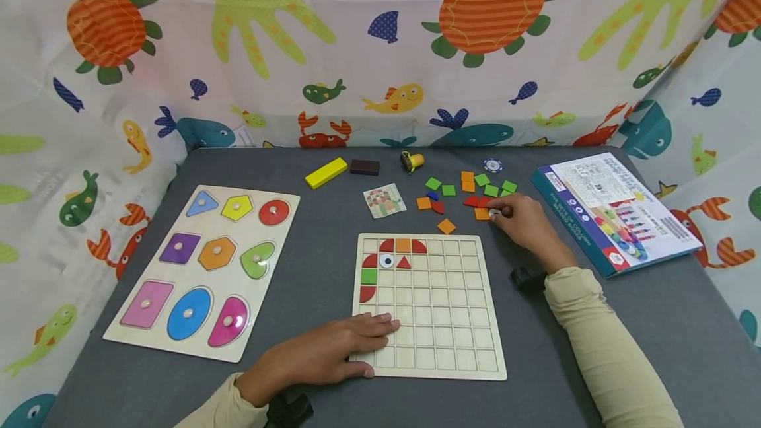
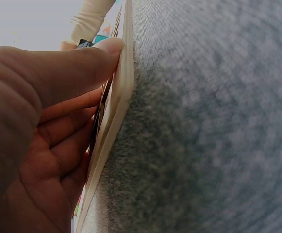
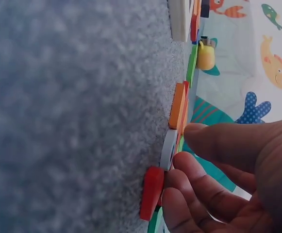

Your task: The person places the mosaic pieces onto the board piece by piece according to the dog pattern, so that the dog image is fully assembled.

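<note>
While the right hand (image 1: pixel 524 222) reaches into the scatter of loose tiles at the far side of the grey table (image 1: pixel 624 322), its fingertips (image 3: pixel 189 165) close on a small white round piece (image 1: pixel 494 213), which lies flat on the cloth just beside an orange tile (image 1: pixel 481 214) and a red piece (image 1: pixel 473 201); the right wrist view shows thumb and fingers curled at the white disc's edge (image 3: pixel 169 149), with the red piece (image 3: pixel 153 192) lying next to it. More green and orange tiles (image 1: pixel 470 185) crowd the cloth just beyond the hand, and a single orange square (image 1: pixel 446 226) sits between that heap and the grid board (image 1: pixel 440 322). This wooden grid board lies in front of the person, bearing a few red, orange and green pieces and an eye tile (image 1: pixel 386 261) in its top-left corner. On its near-left corner the left hand (image 1: pixel 324 355) rests flat with fingers spread loosely, thumb against the board's edge (image 2: pixel 116 97). To the left lies a shape puzzle board (image 1: pixel 205 269); a pattern card (image 1: pixel 384 201), a yellow block (image 1: pixel 326 172), a dark block (image 1: pixel 364 166), a small yellow toy (image 1: pixel 411 161) and a poker chip (image 1: pixel 492 165) lie further back, and the game's box (image 1: pixel 612 213) sits at the right, well apart from the hand.
</note>
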Motion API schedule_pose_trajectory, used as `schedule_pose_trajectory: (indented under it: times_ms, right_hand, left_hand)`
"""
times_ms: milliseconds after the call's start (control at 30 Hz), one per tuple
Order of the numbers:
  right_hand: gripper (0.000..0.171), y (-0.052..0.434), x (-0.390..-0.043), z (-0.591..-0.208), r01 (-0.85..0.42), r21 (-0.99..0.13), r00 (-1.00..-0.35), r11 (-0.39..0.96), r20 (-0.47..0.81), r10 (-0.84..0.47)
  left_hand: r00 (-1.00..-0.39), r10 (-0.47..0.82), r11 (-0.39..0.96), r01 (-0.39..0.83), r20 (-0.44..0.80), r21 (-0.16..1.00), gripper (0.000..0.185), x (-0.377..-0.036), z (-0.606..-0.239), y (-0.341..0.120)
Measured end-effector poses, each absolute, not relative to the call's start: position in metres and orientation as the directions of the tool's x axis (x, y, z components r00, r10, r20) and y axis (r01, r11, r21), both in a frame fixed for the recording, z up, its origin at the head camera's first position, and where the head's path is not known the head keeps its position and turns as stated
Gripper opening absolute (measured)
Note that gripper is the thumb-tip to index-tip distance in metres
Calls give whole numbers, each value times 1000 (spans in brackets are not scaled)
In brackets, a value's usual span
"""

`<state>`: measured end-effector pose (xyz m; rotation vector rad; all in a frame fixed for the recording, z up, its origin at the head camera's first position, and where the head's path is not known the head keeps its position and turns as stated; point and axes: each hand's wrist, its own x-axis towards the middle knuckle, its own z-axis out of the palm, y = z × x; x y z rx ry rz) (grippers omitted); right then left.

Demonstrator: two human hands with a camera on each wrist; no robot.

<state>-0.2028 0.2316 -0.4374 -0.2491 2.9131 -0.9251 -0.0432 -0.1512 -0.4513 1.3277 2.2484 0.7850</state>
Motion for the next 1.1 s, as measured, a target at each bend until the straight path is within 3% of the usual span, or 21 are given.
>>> schedule_pose_trajectory:
  times_ms: [200,567,800,1100]
  right_hand:
    - [25,231,-206,-437,-155,-529,-978,835,-40,-207]
    - [21,236,-209,-430,-142,-462,-948,875,-191,-255]
    - [17,233,-200,-427,-105,-512,-971,852,-133,-199]
    - [26,210,-189,-416,-137,-569,-972,811,-81,-221]
  left_hand:
    - [-458,887,384,659,-60,647,59,-44,-451,-151]
    - [-461,884,399,653,-80,644,58,-44,-448,-150]
    - [-459,884,402,652,-87,642,58,-44,-447,-150]
    - [-459,886,389,665,-62,638,58,-43,-451,-151]
